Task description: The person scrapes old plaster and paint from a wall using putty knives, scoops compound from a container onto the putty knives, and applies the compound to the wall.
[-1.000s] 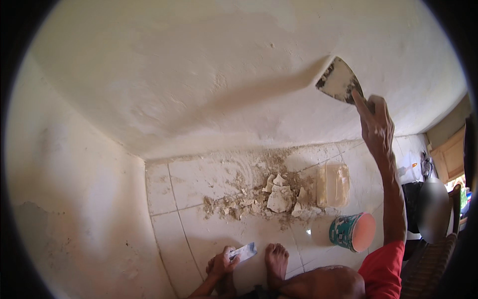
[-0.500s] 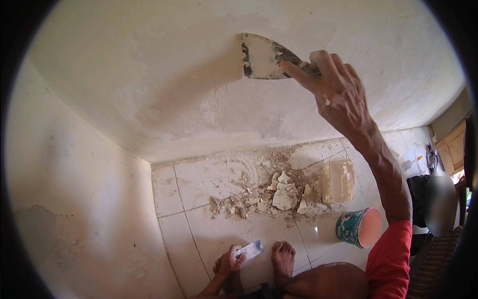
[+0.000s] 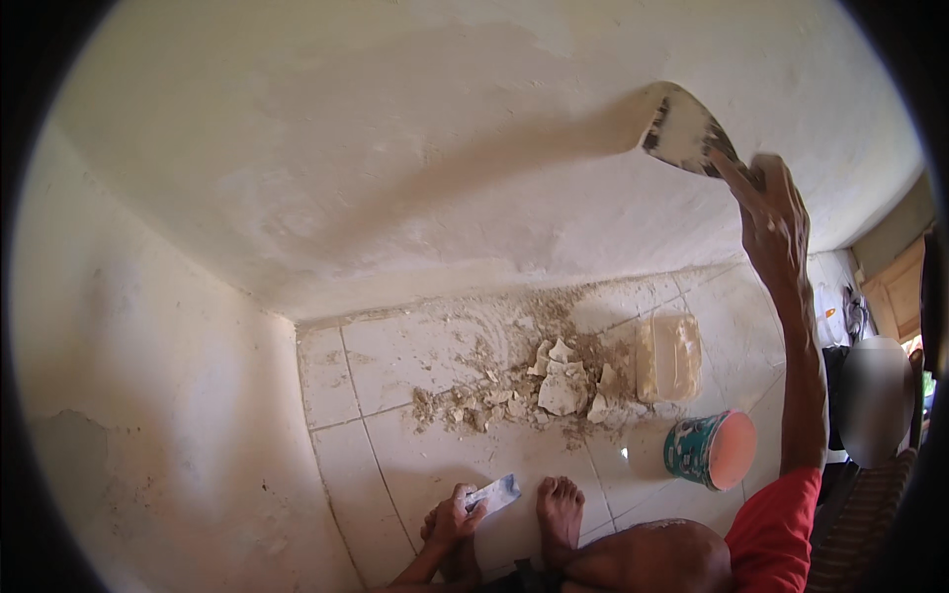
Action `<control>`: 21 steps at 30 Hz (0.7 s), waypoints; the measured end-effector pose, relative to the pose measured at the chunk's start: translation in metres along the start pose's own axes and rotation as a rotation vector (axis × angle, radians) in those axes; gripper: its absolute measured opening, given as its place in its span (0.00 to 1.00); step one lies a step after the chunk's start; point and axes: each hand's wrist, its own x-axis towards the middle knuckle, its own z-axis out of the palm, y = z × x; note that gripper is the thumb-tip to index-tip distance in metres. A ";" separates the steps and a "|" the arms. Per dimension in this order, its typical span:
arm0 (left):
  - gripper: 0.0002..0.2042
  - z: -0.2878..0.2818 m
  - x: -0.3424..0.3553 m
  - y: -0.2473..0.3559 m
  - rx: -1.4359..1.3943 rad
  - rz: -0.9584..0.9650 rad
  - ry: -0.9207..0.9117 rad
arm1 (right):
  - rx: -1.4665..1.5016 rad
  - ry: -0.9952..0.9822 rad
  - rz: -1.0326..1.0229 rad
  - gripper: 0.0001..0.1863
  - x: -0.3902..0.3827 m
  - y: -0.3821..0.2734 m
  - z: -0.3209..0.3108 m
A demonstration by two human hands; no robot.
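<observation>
My right hand [image 3: 774, 210] is closed round the handle of a wide putty knife [image 3: 684, 130], index finger laid along its blade. The plaster-smeared blade is at the wall [image 3: 395, 138], its edge close to or touching the surface. Damp-looking filler patches spread over the wall to its left. Low at the front, my left hand [image 3: 457, 516] grips a small flat scraper [image 3: 494, 491] with a pale rectangular blade; its handle is hidden in the fingers. That hand is near my left foot.
Broken plaster flakes [image 3: 563, 387] and crumbs litter the tiled floor [image 3: 386, 376] along the wall. A clear plastic tub [image 3: 668, 358] and a teal bucket with a pinkish inside [image 3: 710, 451] stand to their right. A side wall [image 3: 168, 395] closes the left. A person [image 3: 875, 400] is at the far right.
My right hand has swept the putty knife rightward and slightly down across the wall, and the arm has straightened. My left hand and its scraper have stayed in place.
</observation>
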 end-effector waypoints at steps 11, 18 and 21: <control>0.21 0.003 0.004 0.003 0.021 -0.022 0.005 | 0.728 0.292 0.628 0.24 0.045 -0.120 0.010; 0.22 -0.001 0.003 0.012 0.013 -0.060 -0.022 | 0.793 0.235 0.624 0.29 0.054 -0.180 0.042; 0.22 -0.005 0.002 0.012 -0.007 -0.068 -0.028 | 0.692 0.293 0.519 0.30 0.035 -0.199 0.065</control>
